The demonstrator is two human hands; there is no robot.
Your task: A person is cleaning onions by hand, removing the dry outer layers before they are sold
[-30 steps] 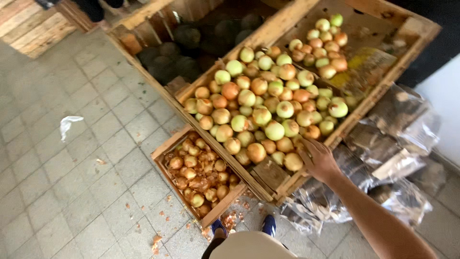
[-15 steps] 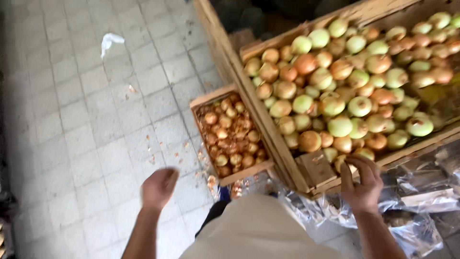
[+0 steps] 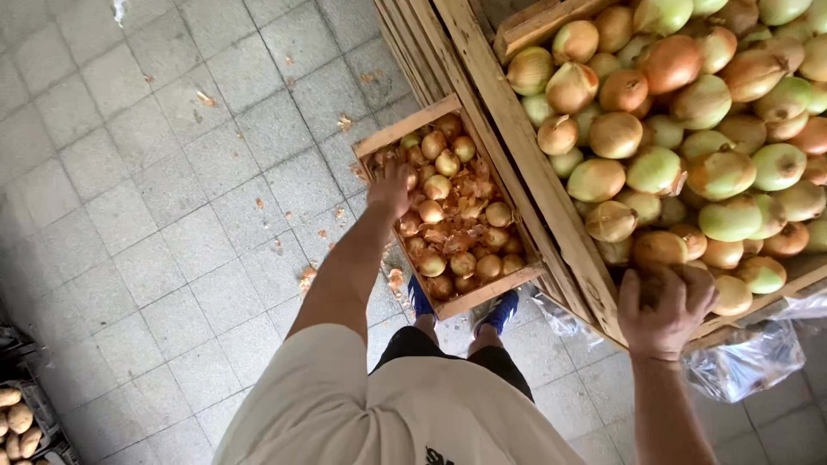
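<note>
I stand over a small wooden crate [image 3: 405, 129] of small brown onions [image 3: 454, 232] on the tiled floor. My left hand [image 3: 389, 188] reaches down into its left side, fingers among the onions and loose skins. My right hand [image 3: 663, 312] rests on the near corner of a big wooden bin [image 3: 517, 146] heaped with large yellow and green onions [image 3: 689, 138]; its fingers curl over an onion at that corner. Whether it grips the onion or just presses on it I cannot tell.
Onion skins [image 3: 306, 277] litter the grey tiles [image 3: 172, 215] to the left. Clear plastic bags [image 3: 749, 357] lie under the bin at right. My blue shoes [image 3: 500, 312] stand by the crate's near end. A dark crate of potatoes [image 3: 17, 418] sits at bottom left.
I have leaned in closer. My left hand went from hanging over the floor down into the small crate. My right hand stays at the bin's near corner.
</note>
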